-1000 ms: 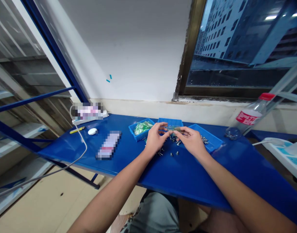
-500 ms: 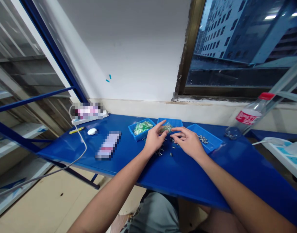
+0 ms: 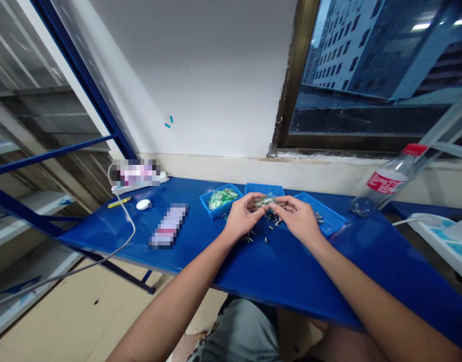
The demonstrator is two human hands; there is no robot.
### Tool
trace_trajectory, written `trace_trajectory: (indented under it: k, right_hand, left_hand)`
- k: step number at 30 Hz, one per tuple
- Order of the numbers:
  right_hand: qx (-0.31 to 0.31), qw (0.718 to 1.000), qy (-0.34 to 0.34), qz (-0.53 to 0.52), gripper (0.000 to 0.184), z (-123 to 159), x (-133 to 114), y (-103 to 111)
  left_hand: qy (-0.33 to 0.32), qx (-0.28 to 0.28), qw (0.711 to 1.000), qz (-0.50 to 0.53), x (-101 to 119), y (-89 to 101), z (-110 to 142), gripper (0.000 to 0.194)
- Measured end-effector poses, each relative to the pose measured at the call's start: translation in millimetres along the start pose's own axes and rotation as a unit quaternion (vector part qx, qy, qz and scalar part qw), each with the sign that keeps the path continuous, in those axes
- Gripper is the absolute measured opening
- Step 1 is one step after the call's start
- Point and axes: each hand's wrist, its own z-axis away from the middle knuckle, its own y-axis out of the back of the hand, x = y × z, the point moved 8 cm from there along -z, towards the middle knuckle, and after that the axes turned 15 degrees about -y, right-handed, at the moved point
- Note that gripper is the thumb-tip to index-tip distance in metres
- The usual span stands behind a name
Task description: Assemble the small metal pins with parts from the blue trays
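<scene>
Plastic packet (image 3: 267,200) (clear, small) is pinched by left grip (image 3: 243,215) and right grip (image 3: 299,216).

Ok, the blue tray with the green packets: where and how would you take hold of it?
I'd pinch the blue tray by its left wall, coming from above and the left. It is raised and in plain view, while the left hand, holding a clear bag, is close to the right end, and green packets fill the middle.
</scene>
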Motion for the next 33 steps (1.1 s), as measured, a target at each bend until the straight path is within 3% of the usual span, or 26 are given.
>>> trace_trajectory:
  k: [3,6,8,11,14,18,25,28,33]
  right_hand:
    - [0.008,1.000,0.004,0.013,0.040,2.1,-3.9,0.2]
    - [0.014,0.999,0.009,0.040,0.041,3.0,-5.7,-0.5]
    - [0.020,0.998,0.008,0.062,0.040,3.2,-5.1,-0.7]
    - [0.025,0.996,0.016,0.084,0.036,4.3,-5.6,-1.7]
    - [0.016,0.994,0.031,0.102,0.034,5.8,-7.3,-4.2]
    - [0.009,0.993,0.035,0.115,0.032,5.9,-6.5,-5.3]
    - [0.001,0.979,0.079,0.189,0.022,10.2,-12.5,-12.3]
    - [-0.010,0.963,0.133,0.236,0.019,15.3,-18.5,-18.3]
    - [-0.075,0.927,0.209,0.301,0.018,26.7,-22.6,-36.7]
  left_hand:
    - [-0.060,-0.008,0.991,-0.119,17.5,10.1,-4.4,0.022]
    - [-0.146,-0.005,0.951,-0.272,40.7,29.3,-7.7,0.024]
    - [-0.171,0.008,0.923,-0.344,46.8,47.8,-8.4,0.031]
    - [-0.148,0.016,0.874,-0.462,40.5,75.7,-9.1,0.029]
    - [-0.111,-0.031,0.851,-0.513,25.5,86.3,-10.7,0.027]
    - [-0.081,-0.097,0.852,-0.508,12.8,81.8,-11.8,0.025]
    - [-0.071,-0.123,0.885,-0.443,3.7,78.4,-15.0,0.021]
    - [-0.088,-0.099,0.886,-0.445,8.8,84.0,-17.0,0.027]
    - [-0.165,-0.016,0.876,-0.453,39.2,92.1,-17.7,0.029]
